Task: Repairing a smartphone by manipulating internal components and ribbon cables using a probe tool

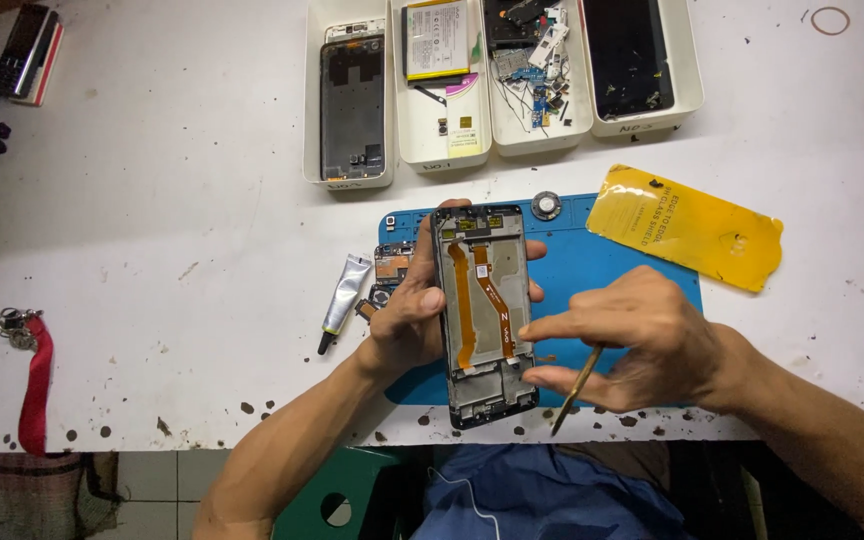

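An opened phone frame [484, 320] with two orange flex cables [482, 300] running down its middle stands tilted over a blue work mat [592, 270]. My left hand [407, 315] grips its left edge, thumb on the frame and fingers behind. My right hand [637, 340] rests at the frame's right edge, forefinger touching the lower end of an orange cable, while holding a thin brownish pry stick [577, 388] that points down toward the table edge.
Several white trays [497, 150] at the back hold a phone back frame [352, 110], a battery [436, 40], small circuit parts and a dark screen [627, 55]. A yellow packet [692, 228] lies right, a glue tube [342, 300] left, a red strap with keys [32, 375] far left.
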